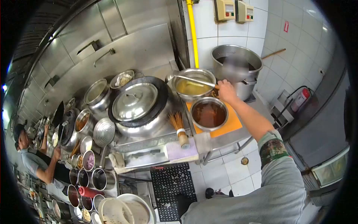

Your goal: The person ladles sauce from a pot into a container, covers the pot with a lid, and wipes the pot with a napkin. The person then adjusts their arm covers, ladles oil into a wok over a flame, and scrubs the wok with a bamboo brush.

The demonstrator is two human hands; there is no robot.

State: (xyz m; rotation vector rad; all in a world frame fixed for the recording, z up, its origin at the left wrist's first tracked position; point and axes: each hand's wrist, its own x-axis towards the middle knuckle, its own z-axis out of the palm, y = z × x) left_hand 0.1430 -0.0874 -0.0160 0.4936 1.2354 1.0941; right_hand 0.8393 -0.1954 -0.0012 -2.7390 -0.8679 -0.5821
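My right hand [226,90] is closed around the wooden end of a ladle [194,80]. Its long metal handle lies across a metal bowl [181,95] of yellowish liquid, and its far end reaches the bowl's left rim. Just in front of that bowl stands a metal pot [193,121] of reddish-brown liquid on an orange board [234,122]. Behind my hand is a tall stockpot [244,90] with dark contents, partly covered by a blurred patch. My left hand is out of view.
A lidded wok [135,101] sits on the steel range, with a bamboo brush [181,133] at its front right. Left are a perforated skimmer [104,131] and several sauce pots. A co-worker [41,168] works at the far left. A black mat [169,194] covers part of the floor.
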